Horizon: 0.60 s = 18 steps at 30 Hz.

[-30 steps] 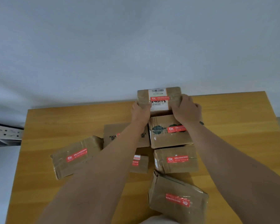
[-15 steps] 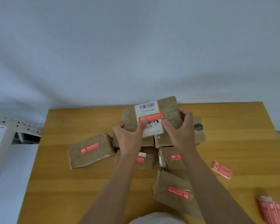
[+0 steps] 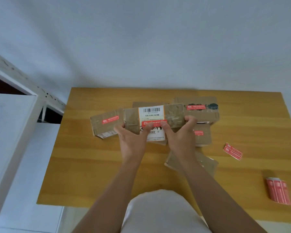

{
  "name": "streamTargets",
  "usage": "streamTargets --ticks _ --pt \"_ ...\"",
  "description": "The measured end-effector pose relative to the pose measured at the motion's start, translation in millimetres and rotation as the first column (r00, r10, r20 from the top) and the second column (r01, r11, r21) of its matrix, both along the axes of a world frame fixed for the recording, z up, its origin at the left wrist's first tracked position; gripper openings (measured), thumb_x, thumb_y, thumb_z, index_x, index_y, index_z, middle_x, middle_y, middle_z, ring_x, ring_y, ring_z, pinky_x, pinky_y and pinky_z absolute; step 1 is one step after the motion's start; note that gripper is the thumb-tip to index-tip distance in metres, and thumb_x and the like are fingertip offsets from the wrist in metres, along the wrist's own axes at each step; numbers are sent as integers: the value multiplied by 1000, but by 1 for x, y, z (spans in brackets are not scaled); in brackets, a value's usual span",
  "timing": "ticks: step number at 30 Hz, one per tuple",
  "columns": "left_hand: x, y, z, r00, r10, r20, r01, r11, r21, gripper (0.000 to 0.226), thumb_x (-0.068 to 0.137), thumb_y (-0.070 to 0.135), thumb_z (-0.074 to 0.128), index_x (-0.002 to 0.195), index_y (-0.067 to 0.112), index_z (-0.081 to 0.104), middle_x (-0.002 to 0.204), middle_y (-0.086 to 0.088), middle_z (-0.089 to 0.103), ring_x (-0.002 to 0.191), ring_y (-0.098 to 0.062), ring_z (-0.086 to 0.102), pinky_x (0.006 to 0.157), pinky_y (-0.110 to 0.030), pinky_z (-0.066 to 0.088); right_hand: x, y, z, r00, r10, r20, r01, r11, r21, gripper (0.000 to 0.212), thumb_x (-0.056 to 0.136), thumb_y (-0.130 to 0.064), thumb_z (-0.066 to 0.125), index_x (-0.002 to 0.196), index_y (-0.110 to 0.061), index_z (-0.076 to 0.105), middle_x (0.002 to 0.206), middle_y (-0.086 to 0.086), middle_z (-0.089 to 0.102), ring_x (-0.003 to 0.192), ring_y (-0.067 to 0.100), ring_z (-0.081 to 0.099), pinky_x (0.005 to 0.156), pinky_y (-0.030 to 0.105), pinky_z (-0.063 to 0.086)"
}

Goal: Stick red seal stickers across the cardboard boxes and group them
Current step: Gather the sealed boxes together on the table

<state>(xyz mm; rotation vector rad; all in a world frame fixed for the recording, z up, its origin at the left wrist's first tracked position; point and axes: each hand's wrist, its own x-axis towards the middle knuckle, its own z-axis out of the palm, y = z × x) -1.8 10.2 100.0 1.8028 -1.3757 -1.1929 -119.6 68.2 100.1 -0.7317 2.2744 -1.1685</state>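
While both hands are clasping it, the labelled cardboard box (image 3: pixel 154 118) is hovering above the counter (image 3: pixel 84 165), over the cluster of other boxes. The left hand (image 3: pixel 133 140) is holding the box's left end in a closed grip, its thumb pressing on the red seal sticker (image 3: pixel 155 123) that is crossing the white shipping label (image 3: pixel 151 113). The right hand (image 3: pixel 180 135) is holding the right end likewise, fingers curling over the top edge. Behind and beside the held box, a left box (image 3: pixel 106 122), a far right box (image 3: pixel 200 108), a middle right box (image 3: pixel 202 136) and a near box (image 3: pixel 207 163) are lying on the counter, three of them showing red stickers. Well to the right, a loose sticker strip (image 3: pixel 232 151) and a sticker roll (image 3: pixel 278 190) are lying apart.
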Motion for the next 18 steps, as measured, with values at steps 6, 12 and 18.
streamTargets --ticks 6,12,18 --pt "19 20 1 997 9 -72 -13 998 -60 50 89 45 65 110 14 32 104 6 54 91 -11 59 59 -14 43 11 21 2 999 28 32 -26 997 -72 59 89 -45 66 129 -22 31 102 -17 54 93 9 61 63 9 46" --pt "31 24 4 999 48 -19 -49 995 -83 67 76 59 73 110 19 30 109 5 55 92 -15 59 70 -34 51 33 25 2 1000 13 19 -12 1000 -20 89 76 -60 72 143 -22 28 123 -7 51 107 10 50 78 22 45" --pt "65 38 -24 999 28 28 -25 996 -82 42 94 47 56 104 15 30 98 1 58 80 -16 60 56 -33 47 55 35 -25 997 38 62 -38 999 -5 55 95 -42 57 140 -19 34 106 -13 54 96 12 59 76 29 52"
